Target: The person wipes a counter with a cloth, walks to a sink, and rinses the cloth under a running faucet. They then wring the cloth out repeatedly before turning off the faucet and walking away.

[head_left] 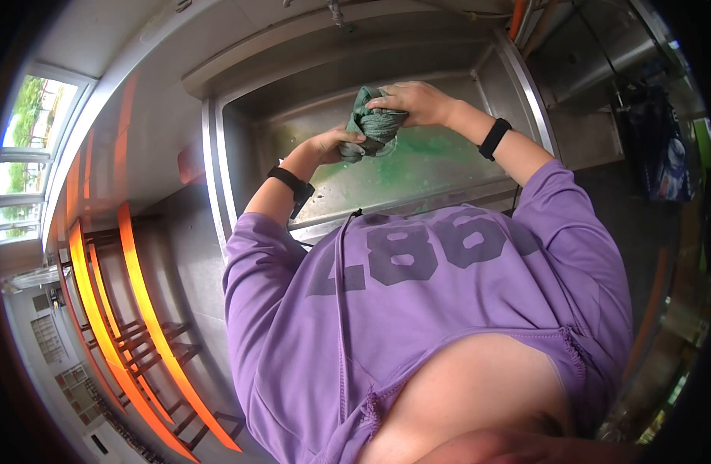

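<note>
A wet green cloth (377, 127), bunched and twisted, hangs over a large stainless steel sink (293, 116). My left hand (334, 144) is closed on its lower left end, with the thumb across the fabric. On the upper right end, my right hand (417, 103) has its fingers wrapped round the cloth. Green-tinted water (433, 158) covers part of the sink floor below. Small pale specks lie on the sink floor near my left wrist. Black bands circle both wrists.
A metal tap (335, 12) sticks out above the sink's far side. Orange-topped tables or benches (150, 309) stand to the left, and windows (30, 116) are beyond them. A dark bag-like item (665, 147) hangs at the right. The sink's front rim (324, 226) is close to my body.
</note>
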Tool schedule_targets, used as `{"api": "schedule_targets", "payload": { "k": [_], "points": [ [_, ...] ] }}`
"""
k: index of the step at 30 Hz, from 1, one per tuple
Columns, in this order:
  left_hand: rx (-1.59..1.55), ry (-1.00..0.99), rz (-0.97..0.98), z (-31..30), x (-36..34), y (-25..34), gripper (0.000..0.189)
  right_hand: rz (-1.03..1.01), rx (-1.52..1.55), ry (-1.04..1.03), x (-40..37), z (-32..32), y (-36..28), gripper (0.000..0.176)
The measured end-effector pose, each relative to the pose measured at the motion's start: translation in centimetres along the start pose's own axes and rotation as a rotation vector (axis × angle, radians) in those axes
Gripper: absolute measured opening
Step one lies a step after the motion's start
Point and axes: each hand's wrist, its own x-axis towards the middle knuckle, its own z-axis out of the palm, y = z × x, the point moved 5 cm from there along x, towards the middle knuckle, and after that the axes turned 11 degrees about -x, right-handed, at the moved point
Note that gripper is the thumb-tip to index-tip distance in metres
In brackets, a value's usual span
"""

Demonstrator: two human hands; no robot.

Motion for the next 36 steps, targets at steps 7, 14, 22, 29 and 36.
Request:
{"api": "schedule_targets", "payload": {
  "k": [7, 14, 22, 29, 36],
  "points": [
    [0.125, 0.002, 0.094, 1.2, 0.2, 0.8, 0.06, 0.148, 0.035, -0.104, -0.1, -0.1, 0.7, 0.094],
    [0.923, 0.334, 0.378, 3.2, -2.0, 6.3, 0.064, 0.612, 1.156, -0.13, -1.8, 0.7, 4.9, 0.115],
    [2.037, 0.638, 0.751, 9.0, -2.7, 8.7, 0.036, 0.827, 1.55, -0.47, -2.9, 5.6, 4.0, 0.112],
    [2.282, 0.666, 0.878, 8.6, -1.9, 8.1, 0.039, 0.928, 1.427, -0.398, -2.2, 7.7, 1.1, 0.094],
    [2.148, 0.707, 0.505, 6.1, -0.3, 6.9, 0.073, 0.852, 0.389, -0.412, -1.4, 7.3, 2.3, 0.067]
  ]
}}
